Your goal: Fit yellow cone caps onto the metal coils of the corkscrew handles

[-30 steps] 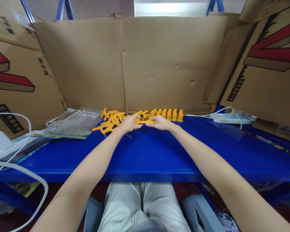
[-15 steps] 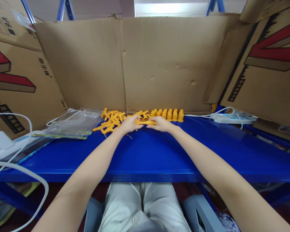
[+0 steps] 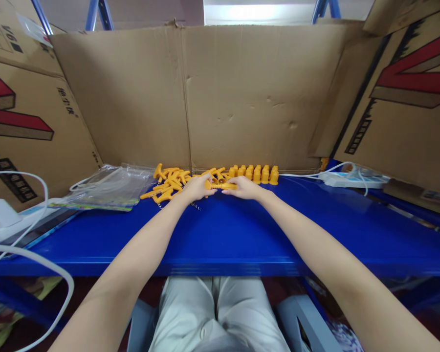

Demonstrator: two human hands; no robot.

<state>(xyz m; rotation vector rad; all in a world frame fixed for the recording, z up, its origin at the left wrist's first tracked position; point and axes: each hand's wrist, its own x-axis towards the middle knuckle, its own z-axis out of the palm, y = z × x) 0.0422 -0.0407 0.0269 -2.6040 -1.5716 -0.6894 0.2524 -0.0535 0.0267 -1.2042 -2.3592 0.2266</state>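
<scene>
My left hand (image 3: 198, 189) and my right hand (image 3: 245, 188) meet over the back middle of the blue table, each with its fingers closed on an orange corkscrew (image 3: 220, 186). It lies level between them, the left hand at its handle end and the right at its sleeve end; the screw itself is not visible. Just behind it, two round orange sleeve openings (image 3: 222, 180) face me. Beside my left hand spreads a heap of loose orange T-handled corkscrews (image 3: 166, 185), some with bare metal spirals showing. Several upright orange sleeves (image 3: 265, 174) stand in rows behind my right hand.
Cardboard (image 3: 256, 98) walls off the back and both sides. Clear plastic bags (image 3: 110, 186) lie at the left, near a white cable (image 3: 46, 195) and a dark flat device. A white power strip (image 3: 355, 180) sits at the right back. The blue table's (image 3: 223, 259) front edge is before my lap.
</scene>
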